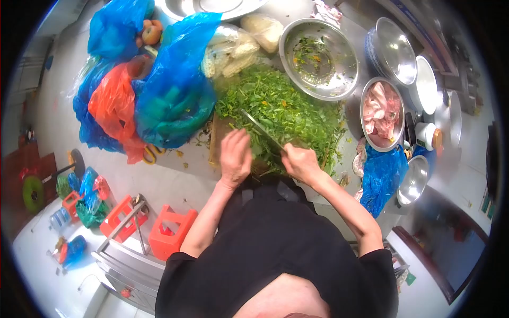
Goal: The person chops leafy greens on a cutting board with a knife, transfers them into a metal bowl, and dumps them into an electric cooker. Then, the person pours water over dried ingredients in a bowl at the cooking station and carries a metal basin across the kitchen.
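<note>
A large heap of chopped leafy greens (291,114) with bits of yellow flower covers most of a cutting board (216,144). My right hand (302,163) is wrapped around the handle of a kitchen knife, whose blade (261,127) slants up and left over the greens. Left of the blade, my left hand (236,159) is at the near left edge of the heap, back upward. Its fingers point away from me, somewhat blurred, and nothing shows in them. The handle is mostly hidden by my right hand.
Blue plastic bags (177,79) and a red bag (114,95) crowd the left side. Behind the heap stands a steel bowl (344,79) with leaf scraps, beside bagged corn (238,50). At right are a bowl of raw meat (382,114) and more bowls. Red stools (169,230) stand lower left.
</note>
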Motion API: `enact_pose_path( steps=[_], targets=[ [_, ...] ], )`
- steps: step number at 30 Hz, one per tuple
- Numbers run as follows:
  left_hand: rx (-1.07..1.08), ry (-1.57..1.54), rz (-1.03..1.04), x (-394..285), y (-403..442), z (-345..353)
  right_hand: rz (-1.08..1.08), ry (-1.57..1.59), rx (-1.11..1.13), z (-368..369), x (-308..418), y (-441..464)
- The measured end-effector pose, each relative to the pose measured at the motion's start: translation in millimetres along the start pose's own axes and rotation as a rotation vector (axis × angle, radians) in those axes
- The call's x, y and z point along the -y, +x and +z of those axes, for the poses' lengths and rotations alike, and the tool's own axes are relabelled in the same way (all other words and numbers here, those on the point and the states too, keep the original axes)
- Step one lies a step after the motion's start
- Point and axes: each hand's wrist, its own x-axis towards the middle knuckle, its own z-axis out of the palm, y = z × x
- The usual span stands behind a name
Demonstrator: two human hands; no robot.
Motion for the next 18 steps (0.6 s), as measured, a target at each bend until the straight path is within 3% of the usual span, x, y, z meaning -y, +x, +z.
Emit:
enact_pose_path(
  steps=[4, 7, 9, 10, 13, 18],
  targets=[
    [-0.080, 0.031, -0.181, 10.6, -20.9, -20.5, -0.063, -0.037, -0.042, -40.7, 23.8, 0.0],
    [0.018, 0.097, -0.095, 13.0, -36.9, -27.6, -0.112, -0.040, 0.014, -47.9, 37.7, 4.7],
    [0.274, 0.087, 0.201, 12.5, -43.1, -31.6, -0.134, -0.076, 0.058, -38.3, 41.2, 7.1],
    [0.283, 0.085, 0.273, 11.7, -42.6, -30.4, -0.168, -0.080, 0.112, -33.2, 43.1, 8.5],
    [0.415, 0.097, 0.276, 17.9, -50.1, -27.0, -0.216, -0.115, 0.208, -15.6, 49.4, 12.5],
    [0.357, 0.068, 0.325, 34.9, -59.7, -11.6, -0.211, -0.174, 0.323, 18.4, 39.3, 19.0]
  ],
)
